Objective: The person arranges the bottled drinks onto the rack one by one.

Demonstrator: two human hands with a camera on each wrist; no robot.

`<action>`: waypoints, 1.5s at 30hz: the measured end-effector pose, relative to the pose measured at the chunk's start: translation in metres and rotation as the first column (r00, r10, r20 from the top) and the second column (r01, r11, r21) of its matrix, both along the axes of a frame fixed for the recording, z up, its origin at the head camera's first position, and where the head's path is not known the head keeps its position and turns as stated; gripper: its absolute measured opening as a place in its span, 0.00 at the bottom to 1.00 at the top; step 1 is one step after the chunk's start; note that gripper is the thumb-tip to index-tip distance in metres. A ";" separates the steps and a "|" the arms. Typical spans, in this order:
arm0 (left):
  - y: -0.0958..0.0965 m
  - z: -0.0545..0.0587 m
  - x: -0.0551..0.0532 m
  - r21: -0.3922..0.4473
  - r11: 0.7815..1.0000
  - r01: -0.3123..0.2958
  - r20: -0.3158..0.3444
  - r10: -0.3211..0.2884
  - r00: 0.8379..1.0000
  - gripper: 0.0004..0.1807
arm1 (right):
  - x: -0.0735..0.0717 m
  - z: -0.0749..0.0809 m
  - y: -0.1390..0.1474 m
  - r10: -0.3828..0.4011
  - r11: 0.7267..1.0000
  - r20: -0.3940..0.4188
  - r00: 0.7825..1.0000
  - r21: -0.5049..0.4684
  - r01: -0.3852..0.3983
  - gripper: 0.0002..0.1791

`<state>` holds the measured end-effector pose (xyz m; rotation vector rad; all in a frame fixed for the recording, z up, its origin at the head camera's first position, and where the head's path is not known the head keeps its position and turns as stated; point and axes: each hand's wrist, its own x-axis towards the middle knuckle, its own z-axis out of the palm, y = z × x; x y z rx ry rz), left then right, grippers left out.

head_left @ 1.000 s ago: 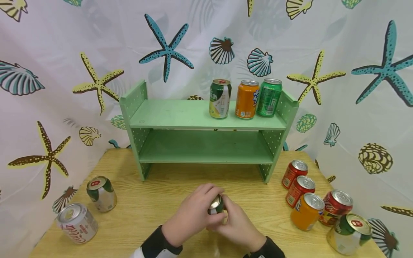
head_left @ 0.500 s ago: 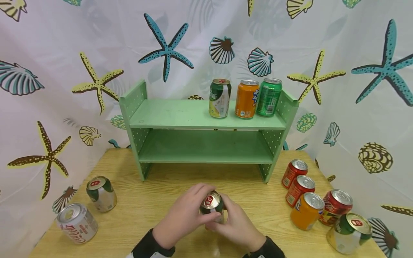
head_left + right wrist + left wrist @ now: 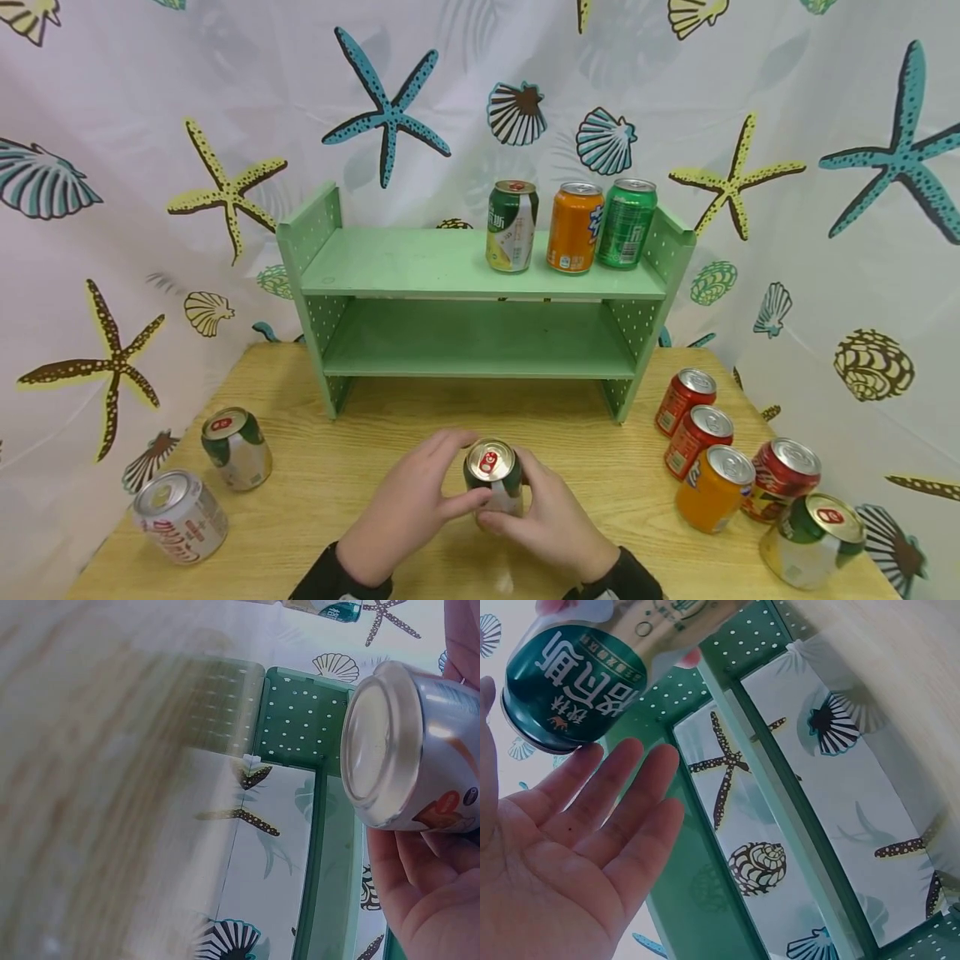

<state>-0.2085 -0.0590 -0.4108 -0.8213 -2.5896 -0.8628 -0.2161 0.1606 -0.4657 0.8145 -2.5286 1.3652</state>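
- Since a second ago the left hand has drawn back leftward off the green-and-white metal can with a gold lid and red tab; the lid, mostly covered then, now shows whole.
- The left grip is wide, fingers extended and spread beside that can; whether thumb or fingertips touch it, I cannot tell.
- The right hand holds this can, thumb in front and fingers round its right side.
- The held can is in front of the pale green two-tier shelf, off the wooden table, its silver underside visible in the right wrist view.
- On the shelf's upper tier, towards its right end, stand a green, white and yellow can, an orange can and a bright green can.
- In front of the shelf's left end stand a green-and-white can and a white can with red lettering.
- Beyond its right end, five more cans stand grouped, three mainly red.
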 end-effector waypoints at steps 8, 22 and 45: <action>-0.007 -0.001 0.003 -0.018 0.999 -0.033 0.036 0.034 0.999 0.28 | 0.002 0.004 0.000 -0.029 0.999 0.044 0.999 -0.016 0.029 0.38; -0.020 -0.008 0.006 -0.059 0.994 -0.088 -0.062 0.084 0.995 0.17 | 0.001 0.006 -0.001 -0.047 0.999 0.041 0.998 -0.017 0.048 0.39; -0.032 -0.024 0.004 -0.057 0.986 -0.158 -0.021 0.157 0.987 0.10 | 0.002 0.006 -0.001 -0.063 0.998 0.079 0.995 -0.007 0.063 0.40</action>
